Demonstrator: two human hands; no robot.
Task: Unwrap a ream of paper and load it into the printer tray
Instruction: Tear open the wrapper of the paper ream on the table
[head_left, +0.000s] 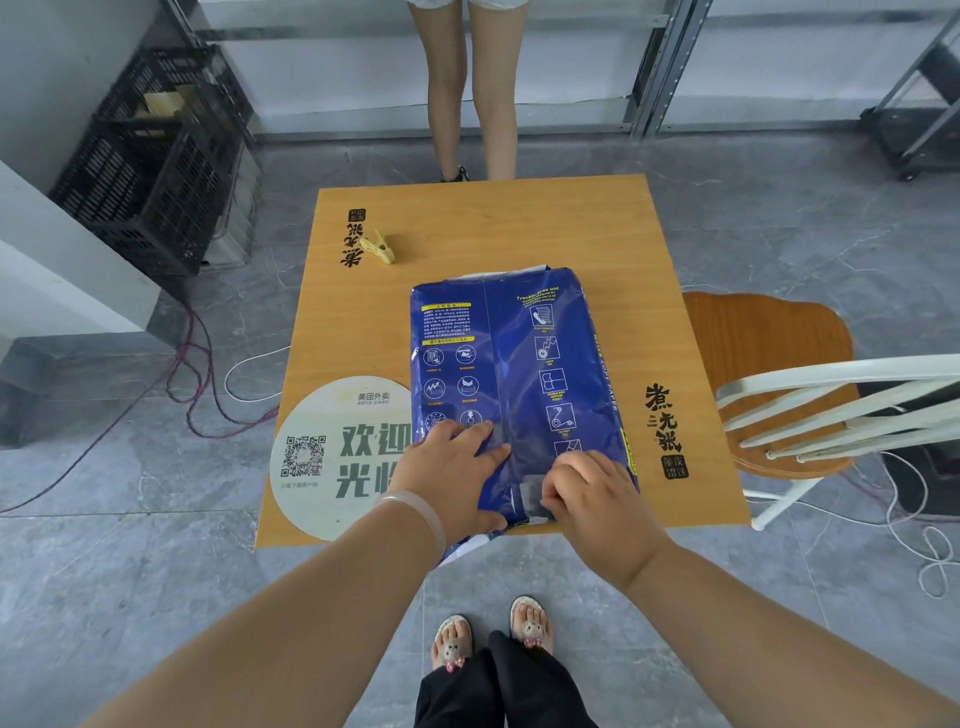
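A ream of paper in a blue printed wrapper (519, 374) lies flat on the wooden table (519, 223), its near end at the table's front edge. My left hand (449, 475) rests flat on the wrapper's near left part, pressing it down. My right hand (587, 499) is at the near end, its fingers pinching the wrapper's folded flap by a strip of clear tape (530, 491). A bit of white shows under the wrapper at the front edge. No printer is in view.
A yellow clothes peg (379, 247) lies at the table's far left. A round sticker with a QR code (332, 457) covers the near left corner. A wooden chair with white rails (800, 395) stands right. A person's legs (470, 88) stand beyond the table. Black crates (156, 156) and cables sit left.
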